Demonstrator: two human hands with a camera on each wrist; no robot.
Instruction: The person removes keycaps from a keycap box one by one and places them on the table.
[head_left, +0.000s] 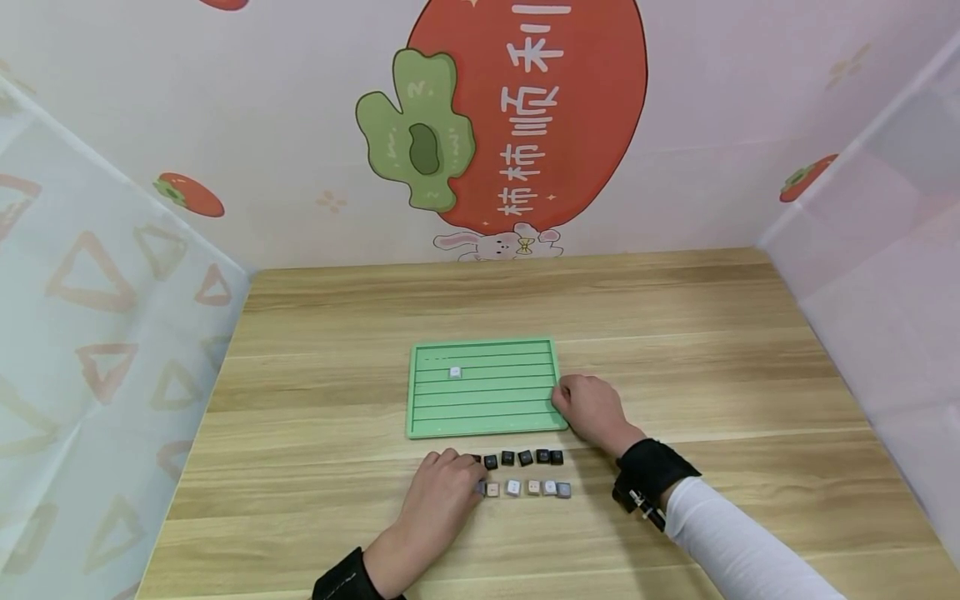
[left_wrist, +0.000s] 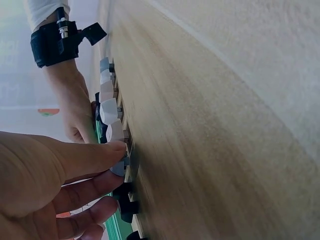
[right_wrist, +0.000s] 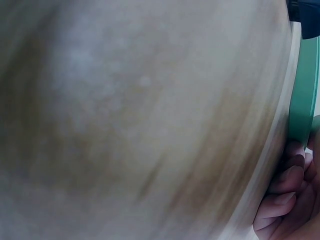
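Observation:
A green grooved board [head_left: 480, 408] lies on the table, with one white keycap [head_left: 455, 373] standing in its upper left part. My right hand [head_left: 592, 408] grips the board's right edge; in the right wrist view its curled fingers [right_wrist: 287, 180] meet the green rim. Below the board, my left hand [head_left: 442, 492] is at the left end of two keycap rows. Thumb and forefinger pinch a grey-blue keycap [left_wrist: 118, 168], mostly hidden from the head camera. Right of it runs a row of white, beige and grey keycaps [head_left: 513, 488]; above that is a row of black keycaps [head_left: 525, 457].
The wooden table [head_left: 720, 350] extends around the board. A printed backdrop [head_left: 300, 125] rises behind it, and pale side panels [head_left: 97, 333] stand at left and right. Both wrists wear black straps [head_left: 654, 475].

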